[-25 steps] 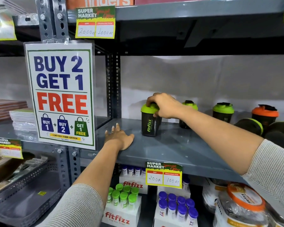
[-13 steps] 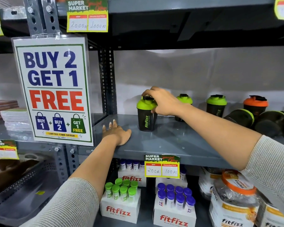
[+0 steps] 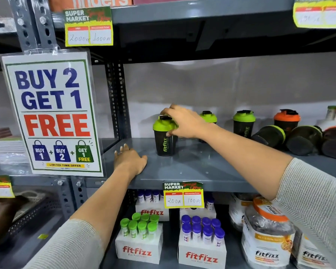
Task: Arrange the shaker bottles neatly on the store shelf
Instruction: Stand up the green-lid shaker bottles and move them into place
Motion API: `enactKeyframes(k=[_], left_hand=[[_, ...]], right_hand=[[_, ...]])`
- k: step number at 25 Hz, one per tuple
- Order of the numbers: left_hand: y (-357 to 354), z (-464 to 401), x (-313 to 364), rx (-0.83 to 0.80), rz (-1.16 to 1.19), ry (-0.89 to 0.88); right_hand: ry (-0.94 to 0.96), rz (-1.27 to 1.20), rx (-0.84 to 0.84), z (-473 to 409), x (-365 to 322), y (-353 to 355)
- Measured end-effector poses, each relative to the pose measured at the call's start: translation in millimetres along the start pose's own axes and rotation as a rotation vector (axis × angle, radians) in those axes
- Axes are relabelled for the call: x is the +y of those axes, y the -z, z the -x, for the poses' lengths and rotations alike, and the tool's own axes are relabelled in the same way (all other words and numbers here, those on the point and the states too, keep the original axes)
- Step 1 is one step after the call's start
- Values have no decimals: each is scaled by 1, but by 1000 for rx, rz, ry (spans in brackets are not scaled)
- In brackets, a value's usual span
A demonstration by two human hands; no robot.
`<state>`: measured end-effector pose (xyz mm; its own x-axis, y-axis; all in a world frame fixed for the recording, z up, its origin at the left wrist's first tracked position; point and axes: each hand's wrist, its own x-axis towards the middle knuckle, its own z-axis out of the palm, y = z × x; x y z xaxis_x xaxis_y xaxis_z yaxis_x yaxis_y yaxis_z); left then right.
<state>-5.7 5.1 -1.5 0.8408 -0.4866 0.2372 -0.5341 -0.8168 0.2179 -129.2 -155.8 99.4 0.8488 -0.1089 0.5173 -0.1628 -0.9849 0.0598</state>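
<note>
The right hand (image 3: 184, 122) gripped the front shaker bottle (image 3: 164, 138) by its green lid, fingers curled over the top and the thumb against the black body just under the rim. That bottle stood upright on the grey shelf (image 3: 198, 167), its "fitfizz" lettering facing forward. The left hand (image 3: 129, 160) lay open and flat on the shelf to the left of the front shaker bottle and nearer the shelf edge, fingers spread, holding nothing.

Right of the front shaker bottle and further back, two green-lidded shakers (image 3: 243, 123) stood upright near the back wall, the nearer one partly hidden by the right wrist. Beyond them stood an orange-lidded shaker (image 3: 286, 119), also upright. In front of that one, three dark shakers (image 3: 270, 135) lay tipped on their sides, bases toward the camera.

A price tag (image 3: 183, 195) hung from the shelf edge below the front shaker bottle, and a "Buy 2 Get 1 Free" sign (image 3: 51, 113) hung well to its left.
</note>
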Motion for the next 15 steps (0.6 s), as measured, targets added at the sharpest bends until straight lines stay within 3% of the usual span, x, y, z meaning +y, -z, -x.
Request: enactKeyframes(k=[4, 6, 10, 15], left_hand=[[9, 28, 13, 475, -123, -200], [5, 42, 24, 609, -53, -396], [-5, 63, 78, 502, 146, -701], [-14, 40, 140, 287, 142, -722]], right_hand=[[-121, -31, 78, 18, 42, 19], [-225, -28, 115, 28, 73, 25], [-450, -14, 190, 54, 129, 40], [-745, 122, 54, 90, 189, 52]])
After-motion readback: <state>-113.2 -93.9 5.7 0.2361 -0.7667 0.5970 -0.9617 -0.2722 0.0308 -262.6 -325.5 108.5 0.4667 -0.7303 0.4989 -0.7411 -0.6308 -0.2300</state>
